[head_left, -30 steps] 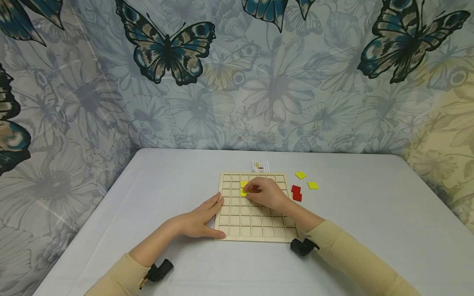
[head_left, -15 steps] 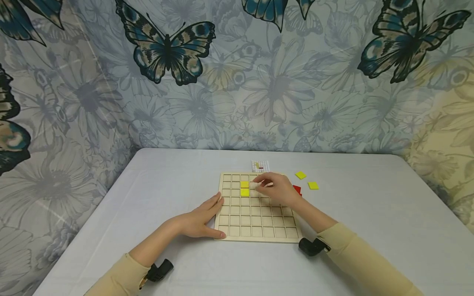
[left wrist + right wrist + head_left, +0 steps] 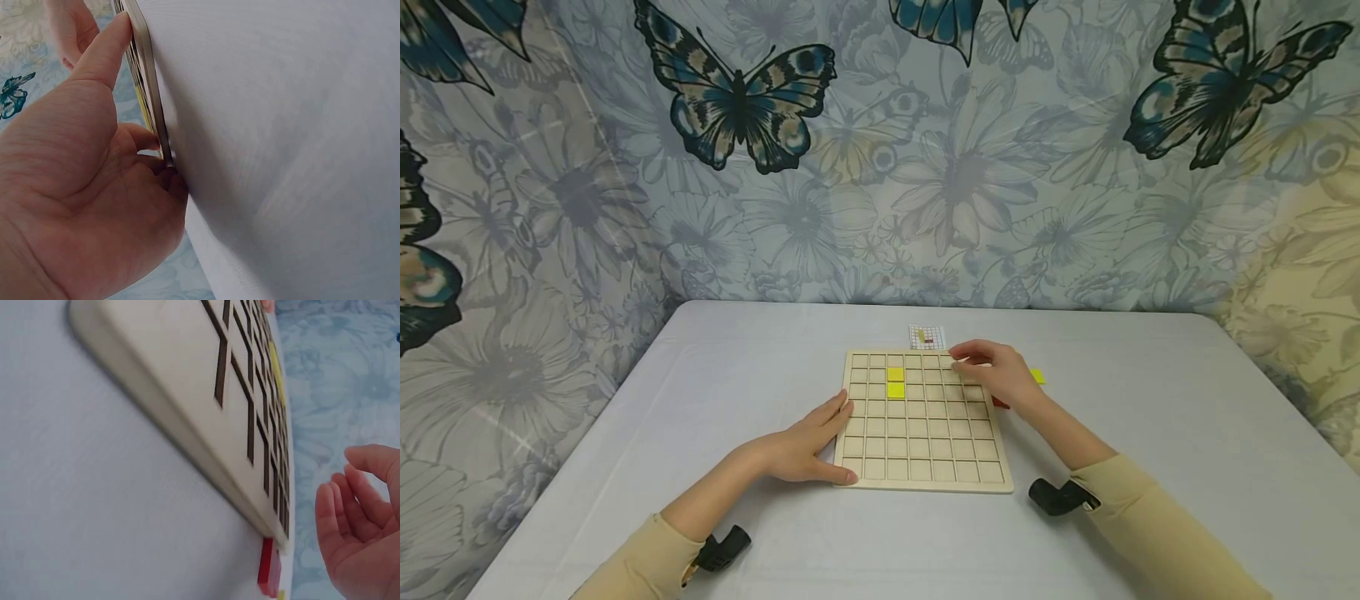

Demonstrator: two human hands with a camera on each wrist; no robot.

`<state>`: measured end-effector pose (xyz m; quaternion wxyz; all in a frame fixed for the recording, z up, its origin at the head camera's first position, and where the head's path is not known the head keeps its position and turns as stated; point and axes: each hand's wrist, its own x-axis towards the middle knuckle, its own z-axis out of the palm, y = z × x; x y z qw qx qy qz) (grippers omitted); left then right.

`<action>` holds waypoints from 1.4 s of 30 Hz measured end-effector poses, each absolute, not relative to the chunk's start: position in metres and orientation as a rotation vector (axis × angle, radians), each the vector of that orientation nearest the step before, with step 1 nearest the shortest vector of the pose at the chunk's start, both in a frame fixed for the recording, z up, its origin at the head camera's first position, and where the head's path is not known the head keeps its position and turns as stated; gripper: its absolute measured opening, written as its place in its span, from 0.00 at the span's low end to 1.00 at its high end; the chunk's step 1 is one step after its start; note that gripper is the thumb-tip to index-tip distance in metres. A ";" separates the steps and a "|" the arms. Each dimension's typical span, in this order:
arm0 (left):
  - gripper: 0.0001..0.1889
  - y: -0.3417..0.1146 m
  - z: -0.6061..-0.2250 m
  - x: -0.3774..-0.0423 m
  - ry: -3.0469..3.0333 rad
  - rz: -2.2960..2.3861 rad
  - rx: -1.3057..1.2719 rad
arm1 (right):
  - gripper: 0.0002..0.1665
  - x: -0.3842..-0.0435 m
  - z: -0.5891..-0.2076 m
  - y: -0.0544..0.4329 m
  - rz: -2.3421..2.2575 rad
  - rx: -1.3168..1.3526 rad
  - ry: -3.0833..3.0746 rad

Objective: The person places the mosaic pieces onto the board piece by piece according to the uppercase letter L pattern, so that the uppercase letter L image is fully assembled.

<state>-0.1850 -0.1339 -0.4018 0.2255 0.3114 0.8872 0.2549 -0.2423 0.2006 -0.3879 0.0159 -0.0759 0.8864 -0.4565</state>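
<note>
Board [image 3: 925, 450] lies against the spread left hand [image 3: 805, 437], roughly square to the counter's far edge [image 3: 1075, 318]; right grip [image 3: 1000, 375] parted, empty. I'd pinch loose tiles [image 3: 268, 567] by their sides.

I get an evenly bright head view, soft shadows lying on the worktop [image 3: 625, 467] beside the arms [image 3: 1075, 433], faint glare streaking the left wall [image 3: 512, 429]. My left wrist feed looks dimmer and greyish; my right one blurs the board [image 3: 169, 394] along its near edge.
</note>
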 end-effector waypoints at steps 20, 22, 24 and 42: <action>0.55 -0.133 -0.402 -0.187 2.445 0.711 0.890 | 0.24 -0.248 -0.396 0.247 -1.502 -0.048 2.757; 0.55 -0.132 -0.402 -0.187 2.444 0.715 0.891 | 0.24 -0.249 -0.396 0.250 -1.490 -0.039 2.775; 0.55 -0.133 -0.402 -0.187 2.444 0.717 0.891 | 0.23 -0.250 -0.397 0.252 -1.468 -0.023 2.800; 0.55 -0.133 -0.401 -0.186 2.442 0.718 0.899 | 0.21 -0.258 -0.400 0.269 -1.199 -0.003 3.018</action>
